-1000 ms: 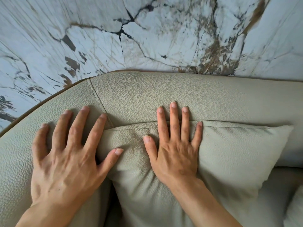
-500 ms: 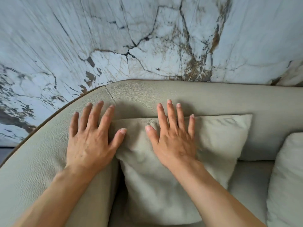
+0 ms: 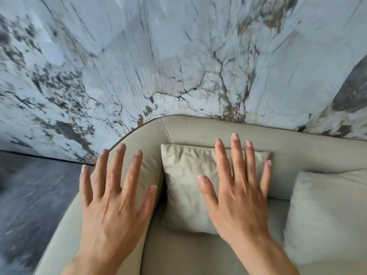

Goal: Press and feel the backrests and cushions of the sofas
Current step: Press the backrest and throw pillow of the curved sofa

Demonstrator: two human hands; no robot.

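A beige leather sofa curves round a corner; its backrest runs along the wall and its arm bends toward me on the left. A small beige cushion leans in the corner. My left hand is spread flat over the sofa arm, fingers apart. My right hand is spread over the cushion's right half, fingertips reaching the backrest. Whether either palm touches the leather I cannot tell. Neither hand holds anything.
A second, paler cushion leans on the backrest at the right. The sofa seat lies below the cushions. A white marble wall with dark veins stands close behind. Dark grey floor shows left of the arm.
The view has pulled back and turned left, so more wall, floor and seat show. Both hands have drawn back from pressing the corner and the cushion has sprung back to shape.
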